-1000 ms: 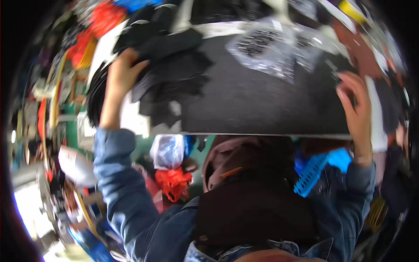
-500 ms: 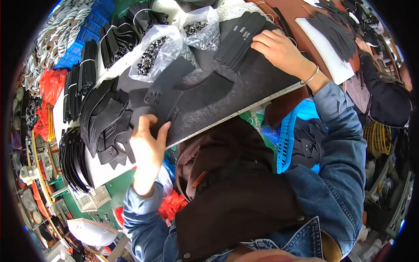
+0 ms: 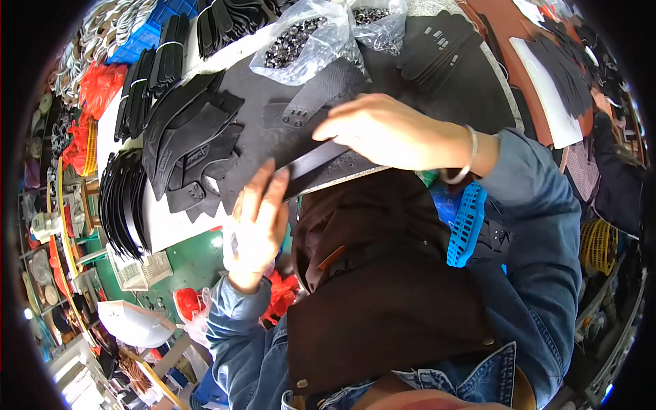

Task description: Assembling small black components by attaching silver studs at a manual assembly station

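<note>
A smooth black leather strip [image 3: 318,158] stretches between my hands at the near edge of the dark work board [image 3: 256,85]. My left hand [image 3: 258,225] pinches its left end with the fingertips. Palm down, my right hand [image 3: 393,130] has its fingers closed on the other end and partly hides it. Just beyond, a grained black piece with dark snaps [image 3: 324,92] lies on the board. A fan of flat black strips [image 3: 434,51] rests at the board's far right.
Clear bags of small dark metal parts [image 3: 294,44] sit at the back. Cut black pieces [image 3: 188,147] and bundled strips [image 3: 133,96] lie to the left. A blue basket [image 3: 467,225] stands below the board's right side. A co-worker's sleeve [image 3: 608,160] shows far right.
My right hand has come left from the fanned strips to the board's near middle. My left hand has moved slightly right, and a black strip now spans both hands. The view has shifted.
</note>
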